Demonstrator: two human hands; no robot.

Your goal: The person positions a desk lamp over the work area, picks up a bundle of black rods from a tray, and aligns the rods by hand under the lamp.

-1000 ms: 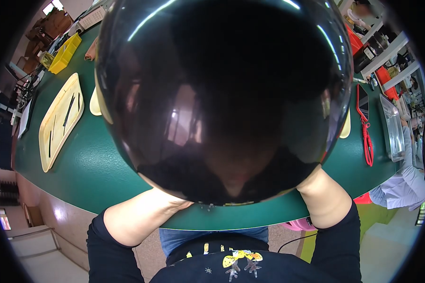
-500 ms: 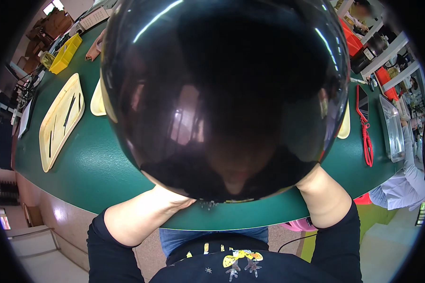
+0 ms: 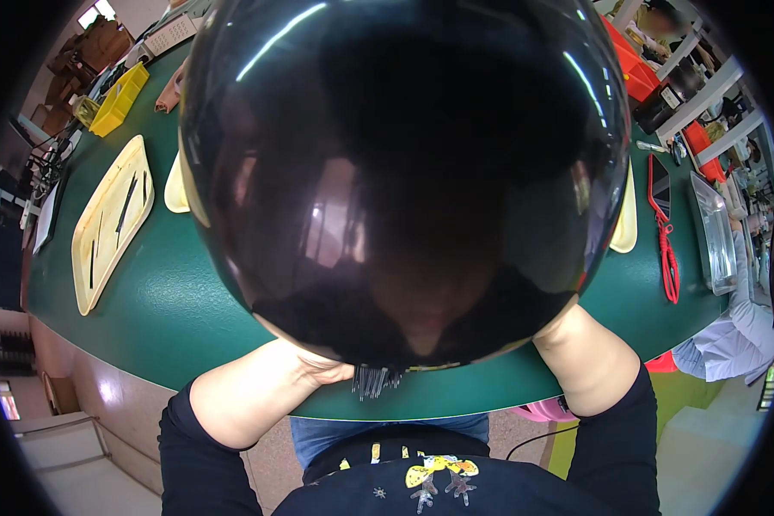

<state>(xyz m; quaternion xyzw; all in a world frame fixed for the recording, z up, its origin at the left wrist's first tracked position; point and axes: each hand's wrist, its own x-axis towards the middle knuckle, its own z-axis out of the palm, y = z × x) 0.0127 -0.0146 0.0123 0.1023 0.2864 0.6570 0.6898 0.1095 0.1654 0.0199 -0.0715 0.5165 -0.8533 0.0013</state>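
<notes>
A large glossy black dome (image 3: pixel 404 189) fills the middle of the view and covers most of both hands. Only the heel and edge of my left hand (image 3: pixel 322 368) show below its lower left rim; the fingers are hidden. Beside that hand, a bundle of thin, dark and clear strands or pins (image 3: pixel 376 382) sticks out under the dome's lower edge. My right hand lies behind the dome's lower right side, with only the wrist (image 3: pixel 561 328) visible. What either hand holds cannot be made out.
A cream tray (image 3: pixel 103 245) with thin black pieces lies left on the green table (image 3: pixel 176 301), a yellow bin (image 3: pixel 119 99) behind it. At the right are a red-edged phone (image 3: pixel 660 185) with a red strap, a clear tray (image 3: pixel 714 232) and a person's grey sleeve (image 3: pixel 752 322).
More of the thin strands now shows below the dome beside my left hand. The dome has shifted slightly left, and my right wrist has moved slightly left.
</notes>
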